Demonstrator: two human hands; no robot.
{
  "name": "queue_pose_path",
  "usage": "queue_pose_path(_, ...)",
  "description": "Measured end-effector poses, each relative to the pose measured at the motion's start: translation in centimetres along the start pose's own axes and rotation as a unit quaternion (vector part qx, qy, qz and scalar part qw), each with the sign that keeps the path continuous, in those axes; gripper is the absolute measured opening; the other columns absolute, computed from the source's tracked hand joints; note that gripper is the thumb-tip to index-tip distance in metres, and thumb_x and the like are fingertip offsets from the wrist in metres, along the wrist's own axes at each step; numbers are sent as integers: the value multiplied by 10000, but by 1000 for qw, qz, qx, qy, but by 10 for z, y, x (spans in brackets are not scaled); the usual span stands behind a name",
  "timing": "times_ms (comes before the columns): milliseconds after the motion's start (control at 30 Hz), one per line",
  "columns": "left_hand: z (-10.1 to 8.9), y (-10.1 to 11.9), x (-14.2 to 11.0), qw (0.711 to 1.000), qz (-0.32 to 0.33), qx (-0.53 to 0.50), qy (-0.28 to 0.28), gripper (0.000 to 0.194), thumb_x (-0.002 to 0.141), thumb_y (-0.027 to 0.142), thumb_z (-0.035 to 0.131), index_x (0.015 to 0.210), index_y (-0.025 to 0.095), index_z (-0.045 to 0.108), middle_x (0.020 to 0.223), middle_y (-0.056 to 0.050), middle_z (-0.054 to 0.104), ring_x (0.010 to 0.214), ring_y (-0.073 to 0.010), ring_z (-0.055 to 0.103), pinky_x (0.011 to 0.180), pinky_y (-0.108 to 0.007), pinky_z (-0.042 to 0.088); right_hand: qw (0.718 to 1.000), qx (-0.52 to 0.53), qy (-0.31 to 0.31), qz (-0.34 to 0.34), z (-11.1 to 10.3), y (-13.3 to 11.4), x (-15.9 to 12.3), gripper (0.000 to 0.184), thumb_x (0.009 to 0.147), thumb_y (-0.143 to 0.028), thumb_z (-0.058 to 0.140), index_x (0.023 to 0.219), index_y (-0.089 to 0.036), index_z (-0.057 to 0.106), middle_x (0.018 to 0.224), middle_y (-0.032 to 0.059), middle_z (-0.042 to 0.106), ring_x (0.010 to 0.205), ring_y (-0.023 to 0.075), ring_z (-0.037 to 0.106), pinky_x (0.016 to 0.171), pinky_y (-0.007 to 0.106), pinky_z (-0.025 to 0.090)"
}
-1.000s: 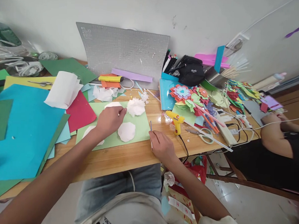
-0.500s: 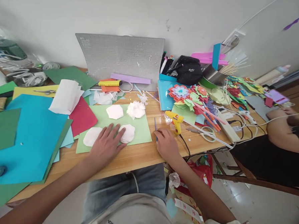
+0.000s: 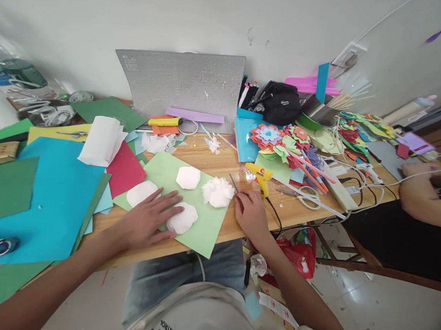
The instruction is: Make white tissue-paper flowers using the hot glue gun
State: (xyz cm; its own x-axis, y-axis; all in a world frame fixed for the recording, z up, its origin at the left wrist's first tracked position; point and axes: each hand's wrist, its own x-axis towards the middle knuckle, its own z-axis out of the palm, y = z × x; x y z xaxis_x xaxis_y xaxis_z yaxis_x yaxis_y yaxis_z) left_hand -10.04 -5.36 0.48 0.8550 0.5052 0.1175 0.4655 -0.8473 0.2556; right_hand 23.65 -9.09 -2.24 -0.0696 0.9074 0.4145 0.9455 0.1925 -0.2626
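Observation:
My left hand (image 3: pixel 153 215) lies flat with fingers spread on a light green paper sheet (image 3: pixel 198 235), between white paper pieces. An oval white paper piece (image 3: pixel 141 193) is partly under its fingers, and a rounded white paper piece (image 3: pixel 183 218) touches them. Farther back on the sheet lies an eight-sided white paper piece (image 3: pixel 188 177). A ruffled white paper flower (image 3: pixel 218 192) rests near the sheet's right corner. At the right, my right hand (image 3: pixel 250 213) is closed in a pinch around a thin blue stick (image 3: pixel 233 181), whose lower part is hidden.
A yellow hot glue gun (image 3: pixel 259 174) and scissors (image 3: pixel 305 196) lie right of my right hand. Coloured paper flowers (image 3: pixel 269 134) sit behind them. Blue paper (image 3: pixel 59 196) covers the left side. A grey cutting mat (image 3: pixel 184 84) leans against the wall. Another person's arm (image 3: pixel 422 190) rests at far right.
The light green sheet has turned clockwise, carrying the white pieces and flower; its right side now points toward me. My left hand shifted slightly with it. The blue stick tilts more.

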Motion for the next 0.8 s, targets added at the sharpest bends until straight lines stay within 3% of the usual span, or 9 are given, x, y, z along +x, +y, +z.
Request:
queue_pose_path(133, -5, -6, 15, 999, 17, -18, -30, 533, 919, 515, 476, 1365, 223, 495, 1490, -127, 429, 1399, -287, 356, 1188, -537, 142, 1000, -10, 21, 19, 2, 4, -4, 215, 915, -178, 479, 1003, -140, 671, 978, 121, 598, 947, 247, 531, 895, 412, 473)
queue_pose_path(400, -11, -24, 50, 997, 48, -17, -62, 676, 906, 553, 452, 1482, 219, 333, 1489, -149, 421, 1412, -298, 323, 1176, -539, 142, 999, 3, 31, 28, 5, 6, -6, 229, 916, -164, 455, 976, -145, 676, 956, 118, 608, 920, 240, 540, 845, 392, 482)
queue_pose_path(700, -3, -4, 29, 998, 53, -31, -30, 600, 915, 504, 470, 1448, 236, 402, 1442, -111, 492, 1379, -283, 389, 1176, -504, 217, 997, 22, 44, 63, 4, 6, -5, 167, 877, -147, 477, 908, -172, 640, 912, 100, 612, 873, 238, 544, 816, 387, 472)
queue_pose_path(800, -2, 2, 19, 999, 28, -15, 20, 484, 949, 433, 436, 1388, 233, 483, 1376, -103, 558, 1324, -262, 460, 1164, -476, 269, 996, 23, 48, 66, 4, 6, -4, 171, 880, -153, 464, 897, -176, 632, 895, 101, 609, 859, 240, 540, 798, 386, 467)
